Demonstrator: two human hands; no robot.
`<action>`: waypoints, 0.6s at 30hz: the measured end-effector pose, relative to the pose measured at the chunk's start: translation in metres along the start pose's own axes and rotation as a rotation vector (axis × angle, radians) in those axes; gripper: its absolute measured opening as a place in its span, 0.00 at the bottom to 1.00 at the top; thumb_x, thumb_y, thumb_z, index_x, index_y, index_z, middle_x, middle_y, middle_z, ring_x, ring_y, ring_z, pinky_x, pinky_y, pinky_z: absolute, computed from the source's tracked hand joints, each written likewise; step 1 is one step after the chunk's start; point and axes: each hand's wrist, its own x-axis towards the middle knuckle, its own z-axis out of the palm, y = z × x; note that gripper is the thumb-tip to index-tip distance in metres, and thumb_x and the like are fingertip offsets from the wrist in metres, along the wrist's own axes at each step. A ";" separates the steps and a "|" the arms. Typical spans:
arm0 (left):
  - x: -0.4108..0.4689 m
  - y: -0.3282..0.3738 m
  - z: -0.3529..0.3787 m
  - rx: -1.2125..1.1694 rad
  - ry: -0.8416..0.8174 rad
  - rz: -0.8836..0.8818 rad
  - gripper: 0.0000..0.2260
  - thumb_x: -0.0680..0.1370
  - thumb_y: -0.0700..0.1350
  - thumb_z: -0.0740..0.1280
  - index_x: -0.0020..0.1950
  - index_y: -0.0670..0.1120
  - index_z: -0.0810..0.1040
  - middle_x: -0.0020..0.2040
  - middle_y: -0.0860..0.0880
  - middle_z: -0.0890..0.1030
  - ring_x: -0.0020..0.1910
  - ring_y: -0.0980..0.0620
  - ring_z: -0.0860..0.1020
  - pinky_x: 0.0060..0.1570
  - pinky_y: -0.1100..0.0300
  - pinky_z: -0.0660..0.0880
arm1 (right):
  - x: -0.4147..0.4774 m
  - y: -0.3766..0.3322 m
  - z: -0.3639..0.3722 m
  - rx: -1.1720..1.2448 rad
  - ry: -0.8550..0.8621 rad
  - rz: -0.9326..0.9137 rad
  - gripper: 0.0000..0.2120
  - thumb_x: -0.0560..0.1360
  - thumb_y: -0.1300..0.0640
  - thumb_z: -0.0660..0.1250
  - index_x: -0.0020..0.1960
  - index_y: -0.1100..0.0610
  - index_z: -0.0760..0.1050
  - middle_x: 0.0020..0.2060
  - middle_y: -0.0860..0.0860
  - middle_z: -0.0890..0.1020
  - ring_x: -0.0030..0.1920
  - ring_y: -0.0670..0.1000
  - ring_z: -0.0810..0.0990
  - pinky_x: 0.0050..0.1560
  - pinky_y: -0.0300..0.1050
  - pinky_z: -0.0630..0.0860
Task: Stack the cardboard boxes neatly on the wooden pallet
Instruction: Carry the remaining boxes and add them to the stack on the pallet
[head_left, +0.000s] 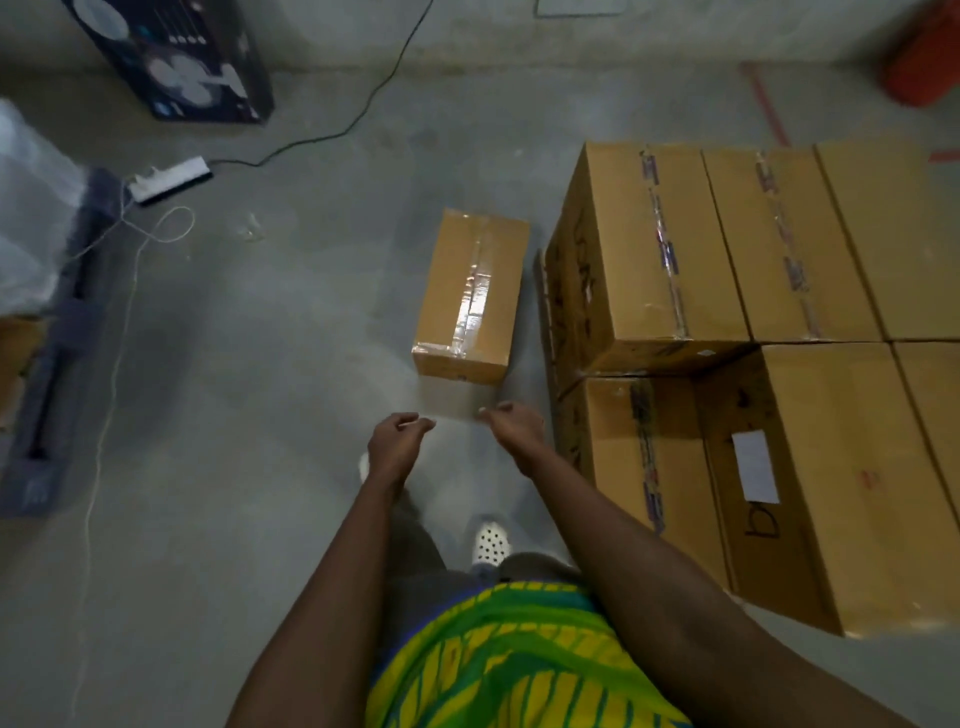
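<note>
The small brown cardboard box (470, 296) is looking stiff and probably light enough for one person. Its two long sides are likely offering the best hold, with palms pressing in or fingers going under the bottom edges, since the glossy clear tape along its top seam is likely being slick. It is lying on the grey concrete floor (285, 364), just beside the stack of larger brown cardboard boxes (727, 249) on the right; no wooden pallet is showing. The left hand (397, 441) and right hand (511, 428) are hovering near its close end, fingers loosely curled, holding nothing
</note>
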 end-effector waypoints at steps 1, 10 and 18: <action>0.022 0.012 0.001 0.028 -0.027 0.003 0.15 0.75 0.47 0.75 0.60 0.45 0.83 0.57 0.47 0.84 0.56 0.48 0.79 0.60 0.54 0.76 | 0.007 -0.017 -0.002 0.030 -0.003 0.007 0.22 0.70 0.37 0.66 0.54 0.51 0.82 0.54 0.51 0.82 0.57 0.54 0.76 0.60 0.49 0.73; 0.201 0.151 0.009 0.226 -0.255 0.012 0.10 0.76 0.48 0.73 0.56 0.48 0.83 0.54 0.48 0.83 0.53 0.48 0.79 0.55 0.55 0.76 | 0.130 -0.156 -0.025 0.337 0.169 0.148 0.04 0.79 0.51 0.67 0.47 0.51 0.77 0.50 0.53 0.79 0.54 0.54 0.78 0.55 0.49 0.73; 0.431 0.145 0.101 0.385 -0.257 -0.031 0.19 0.76 0.49 0.73 0.65 0.46 0.80 0.61 0.46 0.82 0.58 0.47 0.79 0.58 0.56 0.75 | 0.395 -0.144 0.029 0.275 0.153 0.229 0.20 0.78 0.45 0.69 0.64 0.57 0.75 0.59 0.54 0.79 0.56 0.54 0.77 0.54 0.48 0.73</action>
